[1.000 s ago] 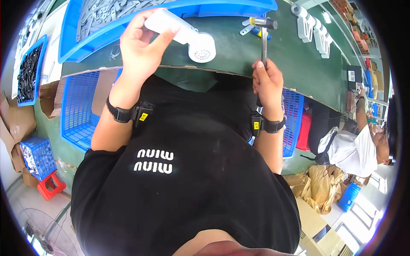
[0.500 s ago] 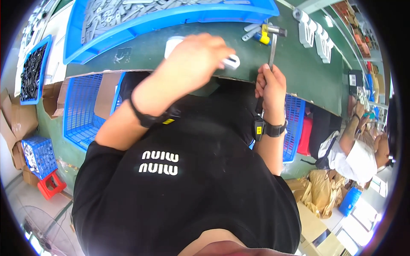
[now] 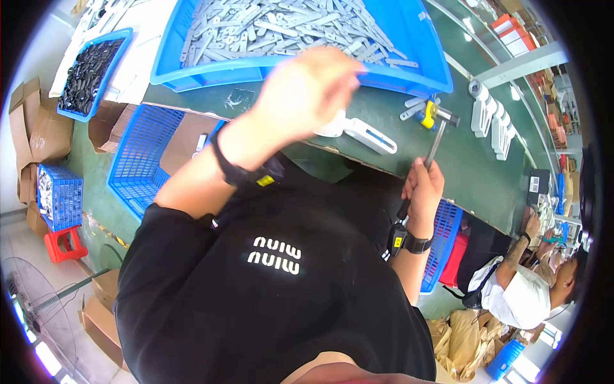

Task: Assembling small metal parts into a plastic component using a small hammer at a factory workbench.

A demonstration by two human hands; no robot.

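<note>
My right hand (image 3: 424, 192) is closed around the handle of a hammer (image 3: 435, 142), whose head has a metal end and a yellow end and stays over the green workbench. My left hand (image 3: 310, 93), smeared by motion, is above the bench at the front wall of a large blue tray (image 3: 236, 73) full of grey flat strips (image 3: 275, 29). Whether its fingers hold anything cannot be made out. A white slotted plastic piece (image 3: 371, 136) lies near the bench edge. Beside it, a second white piece (image 3: 332, 125) is partly hidden by my left hand.
A few grey strips (image 3: 412, 110) lie beside the hammer head. White plastic parts (image 3: 492, 121) stand in a row to the right. A smaller blue tray (image 3: 93, 73) of black parts is at left. Blue crates (image 3: 144, 160) sit below the bench edge. Another person (image 3: 518, 288) works at far right.
My left hand has come away from the white slotted piece toward the blue tray, leaving that piece on the bench. My right hand still grips the hammer. The whole view has shifted.
</note>
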